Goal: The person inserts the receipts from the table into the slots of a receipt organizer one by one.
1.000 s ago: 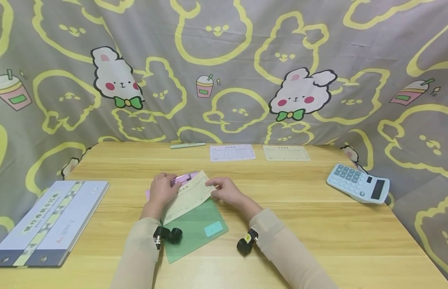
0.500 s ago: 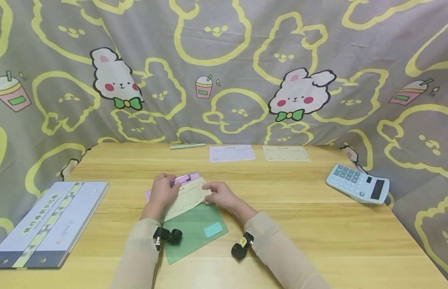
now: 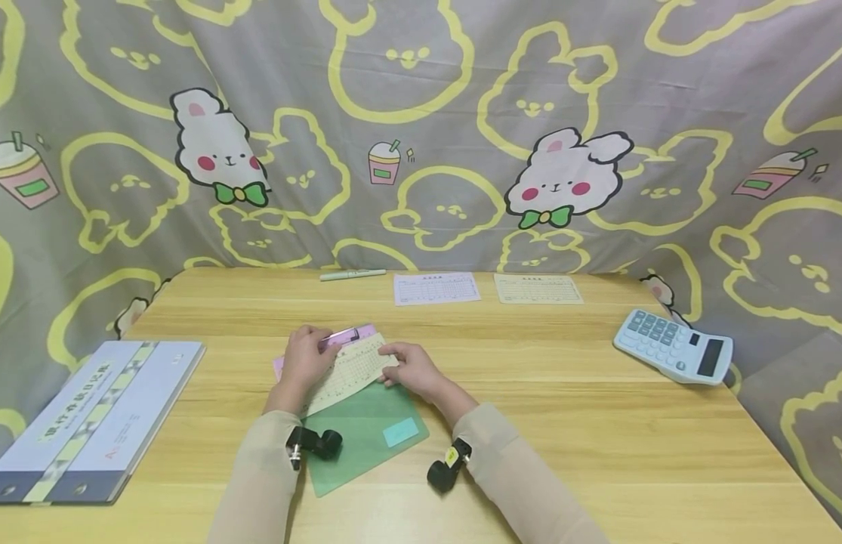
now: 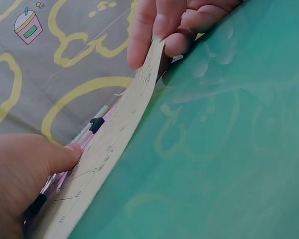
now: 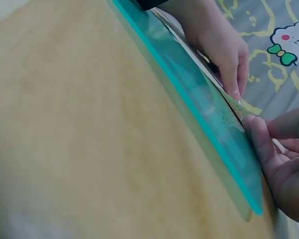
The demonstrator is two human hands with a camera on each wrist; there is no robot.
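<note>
My left hand (image 3: pixel 308 361) grips the clip (image 4: pixel 95 124), a slim bar with black ends, along the top of a pink sheet (image 3: pixel 362 331). Its thumb (image 4: pixel 65 157) lies at the edge of a pale yellow printed slip (image 3: pixel 349 378). My right hand (image 3: pixel 414 370) pinches the slip's right end between thumb and fingers; in the left wrist view the slip bends upward toward that pinch. Beneath is a translucent green plastic cover (image 3: pixel 356 453) with a pale blue sticky label (image 3: pixel 401 432). The slip's left end is partly hidden behind my left hand.
A light blue ledger binder (image 3: pixel 101 415) lies at the left of the wooden table (image 3: pixel 563 453). Along the back are a pale green pen (image 3: pixel 353 275), a lilac form (image 3: pixel 437 289) and a yellow form (image 3: pixel 538 289). A blue calculator (image 3: pixel 672 345) sits at the right.
My right hand has moved slightly left and down with the slip, whose raised right corner is now lower. More of the pink sheet shows above it. My left hand has stayed put.
</note>
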